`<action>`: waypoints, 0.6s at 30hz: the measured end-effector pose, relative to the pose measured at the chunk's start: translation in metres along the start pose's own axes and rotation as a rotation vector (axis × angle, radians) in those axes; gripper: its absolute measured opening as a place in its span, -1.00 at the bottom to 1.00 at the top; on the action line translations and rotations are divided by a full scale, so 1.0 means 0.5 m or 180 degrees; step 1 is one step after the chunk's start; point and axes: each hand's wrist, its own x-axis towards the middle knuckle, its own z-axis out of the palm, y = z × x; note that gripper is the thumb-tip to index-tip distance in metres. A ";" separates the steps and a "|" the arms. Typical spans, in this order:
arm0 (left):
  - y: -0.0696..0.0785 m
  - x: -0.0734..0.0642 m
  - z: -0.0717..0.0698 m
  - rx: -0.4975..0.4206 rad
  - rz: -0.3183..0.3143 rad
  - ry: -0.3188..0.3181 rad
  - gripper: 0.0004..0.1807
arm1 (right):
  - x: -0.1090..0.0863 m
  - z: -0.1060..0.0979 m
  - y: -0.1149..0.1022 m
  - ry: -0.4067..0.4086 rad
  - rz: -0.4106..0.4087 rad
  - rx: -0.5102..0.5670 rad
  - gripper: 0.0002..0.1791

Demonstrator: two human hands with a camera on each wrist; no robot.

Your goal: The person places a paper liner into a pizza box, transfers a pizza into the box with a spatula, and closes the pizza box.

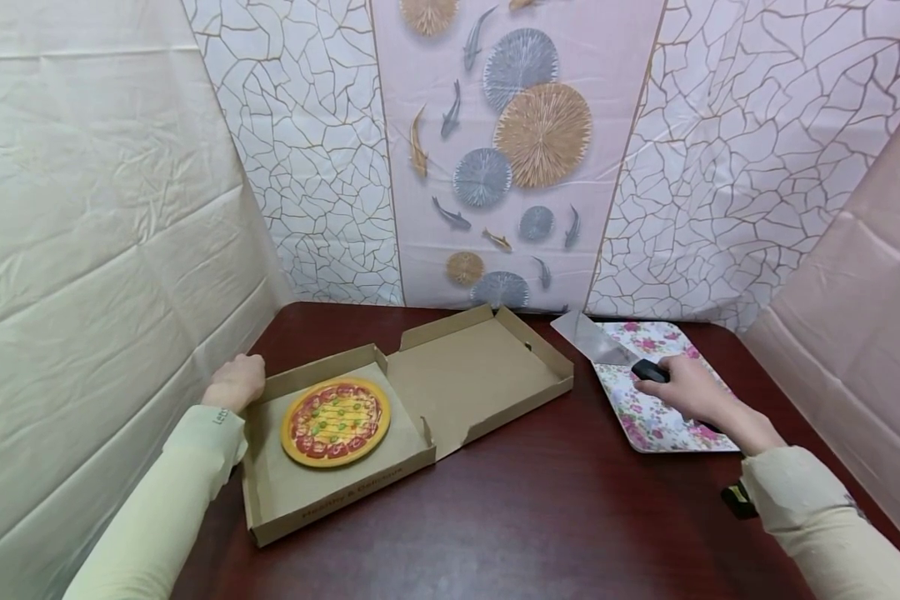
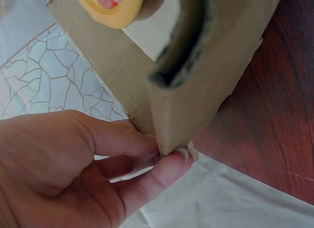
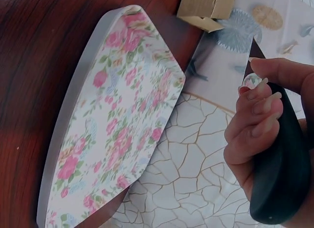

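Observation:
At the left of the head view, my left hand (image 1: 236,383) is at the far left corner of an open cardboard pizza box (image 1: 270,492). Thumb and fingers pinch the cardboard edge (image 2: 176,115) in the left wrist view. Inside the box lies a round pizza (image 1: 337,421) with a yellow crust, red slices and green bits. My right hand (image 1: 690,387) grips the black handle (image 3: 282,174) of a spatula, its flat metal blade (image 1: 592,337) pointing to the far left. Below that hand is a white tray (image 1: 630,408) with pink flowers, partly covered by hand and spatula.
The box lid (image 1: 480,367) lies folded back to the right on the dark red wooden table (image 1: 525,517). Patterned sheeting (image 1: 330,167) rises behind the table, with plain pale cloth (image 1: 97,208) along the left side. A small black object (image 1: 738,500) shows beside the right cuff.

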 end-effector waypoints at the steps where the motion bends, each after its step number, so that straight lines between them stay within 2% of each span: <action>1: 0.000 0.001 0.000 0.0001 0.0005 -0.0001 -0.71 | -0.002 -0.002 0.002 -0.0014 0.0011 0.0006 -0.69; 18: 0.002 0.000 0.002 -0.0019 0.0009 -0.0003 -0.73 | -0.032 -0.024 0.043 0.0127 0.0148 -0.0251 -0.60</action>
